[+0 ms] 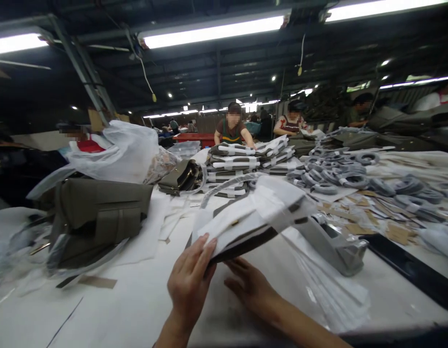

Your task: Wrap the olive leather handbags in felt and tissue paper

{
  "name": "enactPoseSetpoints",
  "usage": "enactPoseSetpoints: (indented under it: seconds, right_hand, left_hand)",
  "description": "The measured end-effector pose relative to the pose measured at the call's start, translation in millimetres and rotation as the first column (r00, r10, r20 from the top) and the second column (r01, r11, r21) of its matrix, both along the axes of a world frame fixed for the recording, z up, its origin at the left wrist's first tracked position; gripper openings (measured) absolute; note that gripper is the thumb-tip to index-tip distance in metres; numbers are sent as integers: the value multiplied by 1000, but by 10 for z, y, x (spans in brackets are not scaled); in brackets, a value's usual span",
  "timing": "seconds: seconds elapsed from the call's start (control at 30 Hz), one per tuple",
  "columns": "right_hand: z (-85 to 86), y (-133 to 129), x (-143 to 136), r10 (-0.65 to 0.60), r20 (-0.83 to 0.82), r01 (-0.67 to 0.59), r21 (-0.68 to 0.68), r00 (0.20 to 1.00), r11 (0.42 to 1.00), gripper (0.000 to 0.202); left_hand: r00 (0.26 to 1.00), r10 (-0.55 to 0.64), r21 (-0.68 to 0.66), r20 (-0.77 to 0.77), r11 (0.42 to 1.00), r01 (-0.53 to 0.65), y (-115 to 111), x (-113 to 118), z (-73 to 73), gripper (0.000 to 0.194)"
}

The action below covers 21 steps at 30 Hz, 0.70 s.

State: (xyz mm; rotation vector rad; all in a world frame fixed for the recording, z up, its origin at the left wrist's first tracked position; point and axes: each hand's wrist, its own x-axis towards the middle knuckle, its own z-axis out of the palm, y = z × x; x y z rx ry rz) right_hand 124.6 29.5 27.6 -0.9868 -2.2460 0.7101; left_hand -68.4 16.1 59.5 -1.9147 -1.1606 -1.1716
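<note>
WRAPPED BAG IN YOUR L HAND, R HAND JUST BELOW

Your L hand [189,275] grips the near L corner of the wrapped bag [252,212], fingers on top; bag's tilted, held in front of you over the white table [129,304], R end up nr the grey dispenser [334,241]. Your R hand [251,285] is under the bag's lower edge, thumb apart from fingers; blurred, so can't tell if it touches or grips. White sheets [328,285] fan out to R of it, w/ a long black tray [408,268] beyond. On your L: an olive bag [118,208], unwrapped, nr a brown strip [97,282]. Straight ahead, a stack of wrapped bags [233,163], co-worker [227,129] behind it. Far R: pile of grey coils [350,180], cardboard scraps [399,233] on the near side
</note>
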Motion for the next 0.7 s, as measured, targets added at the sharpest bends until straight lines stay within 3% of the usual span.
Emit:
enactPoseSetpoints:
  seconds: [0.07, 0.13, 0.23, 0.33, 0.43, 0.47, 0.57, 0.7]
  right_hand:
    - [142, -183, 83, 76, -157, -76, 7, 985, 997, 34]
    - [283, -320, 227, 173, -228, -152, 108, 958, 983, 26]
    - [460, -291, 463, 116, -239, -58, 239, 964, 969, 22]
    - [567, 64, 592, -121, -209, 163, 197, 970, 967, 23]
    - [596, 625, 539, -286, 47, 281, 90, 957, 956, 31]
    - [588, 820, 480, -289, 187, 283, 57, 939, 957, 33]
    - [514, 1325, 213, -254, 401, 282, -10, 880, 959, 34]
    - [358, 1704, -202, -241, 587, 342, -64, 773, 938, 39]
  left_hand:
    - [997, -64, -9, -45, 998, 63, 4, 91, -53, 39]
    - [990, -117, -36, -77, 993, 114, -9, 155, -159, 37]
    - [985, -131, -84, -113, 989, 122, -71, 217, -356, 37]
    - [983, -115, -113, -142, 989, 99, -148, 255, -491, 37]
    - [982, -119, -130, -149, 987, 100, -190, 277, -531, 37]
    - [982, -121, -131, -148, 986, 102, -194, 281, -533, 38]
    - [983, -118, -116, -144, 988, 102, -186, 284, -538, 37]
    - [982, -120, -61, -146, 992, 112, -158, 288, -559, 37]
